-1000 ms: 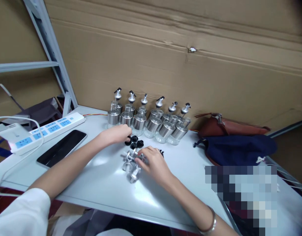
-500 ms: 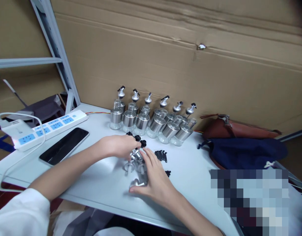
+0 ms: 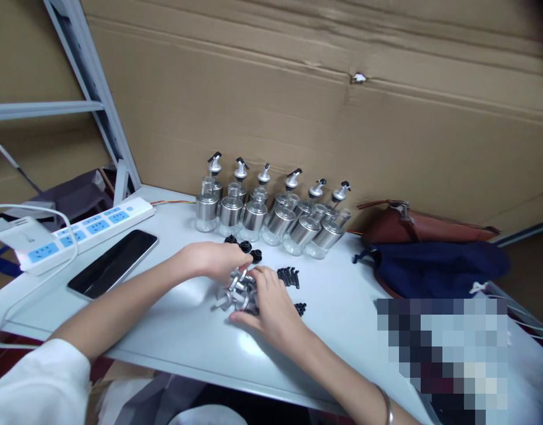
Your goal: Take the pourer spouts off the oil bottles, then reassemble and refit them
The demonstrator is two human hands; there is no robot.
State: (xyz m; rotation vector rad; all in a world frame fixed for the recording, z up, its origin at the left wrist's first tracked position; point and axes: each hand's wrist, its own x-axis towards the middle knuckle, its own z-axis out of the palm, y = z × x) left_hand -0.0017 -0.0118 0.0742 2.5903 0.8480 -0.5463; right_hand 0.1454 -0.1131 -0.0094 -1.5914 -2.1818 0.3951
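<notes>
A pile of silver pour-spout heads (image 3: 231, 296) lies on the table between my two hands. At its far left side is my left hand (image 3: 218, 261), bent over with its fingers reaching down against the pieces. Some of those fingertips are hidden. My right hand (image 3: 274, 304) curves around the near right side, thumb apart from the fingers, touching the pieces. Black stoppers (image 3: 245, 247) sit just beyond my left hand. Right of my right hand lie a row of black levers (image 3: 289, 276) and a cluster of small black parts (image 3: 300, 309).
Several glass bottles with steel bands (image 3: 280, 218) stand in rows at the back, the rear ones topped with pourers (image 3: 293, 178). A phone (image 3: 114, 264) and power strip (image 3: 90, 230) lie left. A navy cloth bag (image 3: 440, 268) and brown bag (image 3: 426, 221) lie right.
My right hand has moved up and slightly left, and the loose silver spout heads are now bunched closer together. My left hand stays nearly in place. The view has shifted slightly.
</notes>
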